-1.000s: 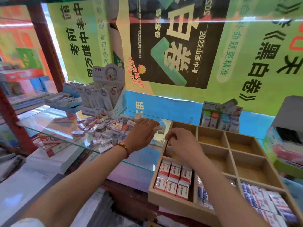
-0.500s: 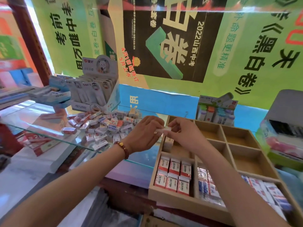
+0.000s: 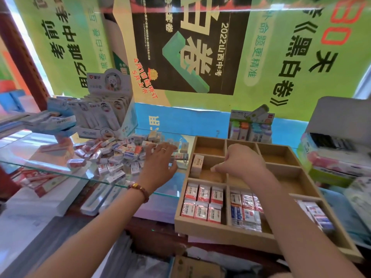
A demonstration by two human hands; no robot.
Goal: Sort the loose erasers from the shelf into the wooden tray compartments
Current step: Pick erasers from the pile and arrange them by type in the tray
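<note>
Now the loose erasers (image 3: 120, 155) lie in a messy heap on the glass shelf (image 3: 60, 171), left of the wooden tray (image 3: 200, 227). The left hand (image 3: 158, 163) lies flat on the right side of the heap. Its fingers are straight and spread and grip nothing. It wears a ring (image 3: 163, 149) and a bead bracelet (image 3: 140, 190). The right hand (image 3: 243, 163) dips into the middle-left tray box with its fingers curled down. One white eraser (image 3: 197, 164) stands against that box's left wall.

The curled fingers hide what is under them, so I cannot tell if the right hand holds an eraser. The right arm covers part of the tray's right side, and the front right box is blurry.

Half a second ago the two hands met over the tray's back left corner, with a small white eraser between them. They have parted since. The left hand went back to the heap, and the right hand went down into the tray.

Red-and-white erasers (image 3: 202, 203) fill the front left box in two neat rows. Blue-and-white erasers (image 3: 245, 209) sit in the box next to it. The three back boxes and the middle-right box show bare wood. The tray's front comes out past the glass shelf's front edge. A display box (image 3: 108, 109) stands just behind the heap.
</note>
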